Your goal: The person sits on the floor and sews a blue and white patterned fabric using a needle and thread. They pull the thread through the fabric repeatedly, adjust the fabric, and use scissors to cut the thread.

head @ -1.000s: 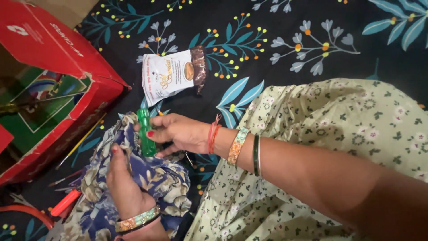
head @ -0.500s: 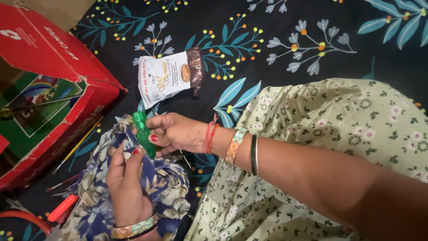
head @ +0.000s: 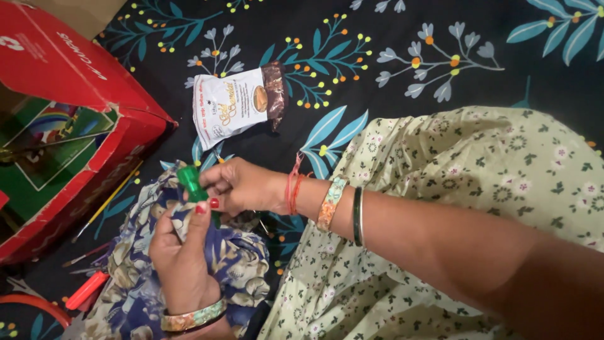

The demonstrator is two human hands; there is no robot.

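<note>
My right hand (head: 242, 186) grips a green translucent tool handle (head: 189, 179), holding it over a blue floral cloth (head: 239, 264) in my lap. My left hand (head: 182, 258) comes up from below with the cloth bunched in it, and its thumb and fingers press the fabric against the lower part of the green handle. The rest of the tool below the handle is hidden by fingers and cloth. Both wrists wear bangles, and the right one also carries red threads.
A white and brown snack packet (head: 236, 104) lies on the dark floral sheet (head: 390, 38) beyond my hands. An open red cardboard box (head: 69, 94) stands at the left. Thin brushes (head: 104, 204) and an orange-handled tool (head: 85, 289) lie beside it. My light green floral garment (head: 453, 164) fills the right.
The green handle has tilted and shifted slightly left and up. My left hand has slid up the cloth until its fingers reach the handle.
</note>
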